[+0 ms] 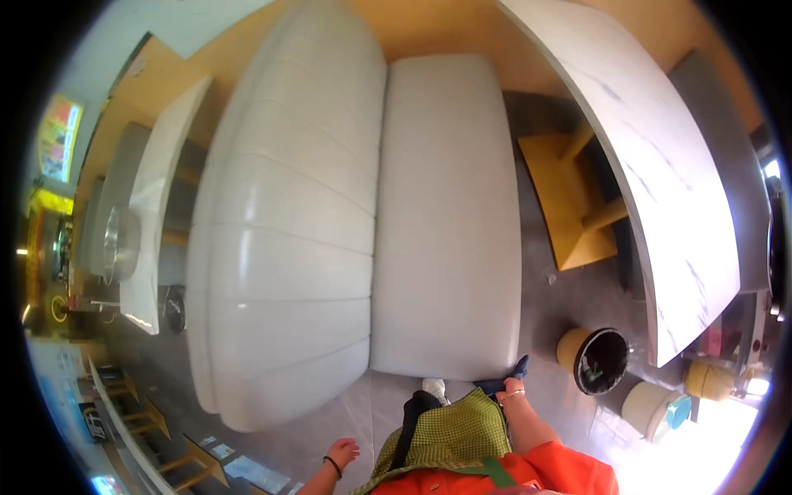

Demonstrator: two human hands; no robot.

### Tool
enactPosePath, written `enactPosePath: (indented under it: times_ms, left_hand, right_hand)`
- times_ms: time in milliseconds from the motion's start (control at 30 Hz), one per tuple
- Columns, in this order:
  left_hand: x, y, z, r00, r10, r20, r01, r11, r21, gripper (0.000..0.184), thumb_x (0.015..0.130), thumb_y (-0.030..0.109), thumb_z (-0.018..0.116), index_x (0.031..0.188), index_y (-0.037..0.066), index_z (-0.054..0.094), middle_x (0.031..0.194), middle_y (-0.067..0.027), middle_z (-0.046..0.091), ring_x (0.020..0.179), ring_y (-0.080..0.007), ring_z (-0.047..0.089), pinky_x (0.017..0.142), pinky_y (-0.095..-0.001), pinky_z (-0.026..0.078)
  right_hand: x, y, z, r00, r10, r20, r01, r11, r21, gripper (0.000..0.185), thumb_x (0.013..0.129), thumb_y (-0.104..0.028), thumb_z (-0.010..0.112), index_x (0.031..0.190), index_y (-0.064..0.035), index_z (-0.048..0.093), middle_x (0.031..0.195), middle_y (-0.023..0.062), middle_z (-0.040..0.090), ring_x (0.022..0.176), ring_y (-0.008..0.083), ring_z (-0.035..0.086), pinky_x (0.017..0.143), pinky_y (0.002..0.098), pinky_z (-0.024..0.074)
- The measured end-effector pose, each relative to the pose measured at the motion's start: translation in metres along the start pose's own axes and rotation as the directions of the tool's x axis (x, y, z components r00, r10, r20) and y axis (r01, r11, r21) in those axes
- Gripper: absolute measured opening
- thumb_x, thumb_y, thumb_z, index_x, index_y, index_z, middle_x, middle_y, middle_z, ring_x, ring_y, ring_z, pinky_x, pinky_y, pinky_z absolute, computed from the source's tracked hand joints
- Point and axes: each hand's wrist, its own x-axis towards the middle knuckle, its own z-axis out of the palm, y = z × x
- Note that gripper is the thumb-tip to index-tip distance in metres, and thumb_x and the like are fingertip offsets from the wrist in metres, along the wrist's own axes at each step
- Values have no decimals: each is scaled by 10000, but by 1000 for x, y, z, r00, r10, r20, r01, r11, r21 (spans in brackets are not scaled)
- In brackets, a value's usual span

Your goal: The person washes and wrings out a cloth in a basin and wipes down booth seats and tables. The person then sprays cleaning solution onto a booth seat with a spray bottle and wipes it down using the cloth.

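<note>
My right hand (pixel 511 387), with a bracelet at the wrist, is closed near the front end of the grey bench seat (pixel 445 214). It grips a dark blue cloth (pixel 491 385), part of which sticks out past the fingers. My left hand (pixel 343 450), with a dark band at the wrist, hangs to the left of the checkered apron (pixel 454 425); its fingers are curled and nothing shows in them. The padded grey seat back (pixel 289 214) rises left of the seat.
A marble-topped table (pixel 660 165) on a yellow base (pixel 569 214) stands to the right. Near it are a black-lined bin (pixel 601 361) and a white bucket (pixel 652 408). Another table (pixel 157 206), with a metal bowl (pixel 121 246), is at the left.
</note>
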Motion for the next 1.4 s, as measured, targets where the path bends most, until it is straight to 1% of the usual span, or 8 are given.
enactPosePath:
  times_ms: [367,633,867,1000,1100,1200,1267,1400]
  left_hand:
    - [27,-22,-92,945,251,-208,-326,748,-578,348,801,186,537,1123,180,405,977,-60,532,752,-231,562,591,-344,475]
    - [-25,54,-137,819,322,-475,-573,507,-644,217,771,111,564,965,167,486,808,-6,524,677,-139,516,579,-271,448]
    - [35,0,-61,964,242,106,-234,969,-84,176,790,134,546,957,146,490,772,-15,532,665,-141,520,551,-293,454]
    - [39,44,-18,951,205,229,-256,942,218,206,808,162,521,1007,130,481,810,-29,544,694,-156,529,577,-297,455]
    - [25,116,3,941,278,195,-317,925,211,236,821,183,503,1045,117,474,839,-40,553,716,-167,536,597,-300,456]
    - [-11,190,41,919,367,141,-389,902,188,269,834,204,484,1083,104,468,868,-51,561,738,-179,543,616,-303,458]
    - [-27,216,72,908,399,127,-419,878,231,272,838,210,477,1085,96,468,874,-53,562,743,-186,546,622,-304,457]
    - [-13,236,123,890,441,116,-453,828,332,228,832,156,472,1044,75,474,873,-84,554,726,-216,552,594,-323,474]
  right_hand:
    - [-185,-18,150,562,345,752,20,903,-429,722,583,130,261,1293,14,326,1226,221,436,1161,386,411,1001,519,305]
    - [-214,-88,97,922,113,371,188,706,-682,675,579,205,294,1157,-55,524,1064,226,544,922,359,585,780,470,511]
    - [-151,-189,-81,959,-253,-129,221,950,-219,105,722,-36,544,770,51,579,739,164,611,613,283,619,592,406,528]
    - [-134,-257,-142,914,-347,209,264,901,345,319,883,-242,441,1095,-9,492,1089,175,559,1005,330,545,938,478,380]
    - [-187,-297,-103,819,-567,90,406,683,607,262,882,-198,465,1136,-146,430,1078,107,518,997,291,508,901,480,400]
    - [-191,-337,-61,768,-637,-71,640,757,133,518,785,-223,517,1260,-82,364,1226,152,435,1075,295,466,902,361,393]
    - [-124,-350,-53,498,-863,-82,623,423,-658,490,809,-290,505,1249,-117,380,1194,301,391,1105,435,399,937,432,345]
    - [-94,-430,-74,273,-954,-122,709,285,-646,438,822,-227,514,1218,-86,390,1121,362,392,1066,480,396,912,465,347]
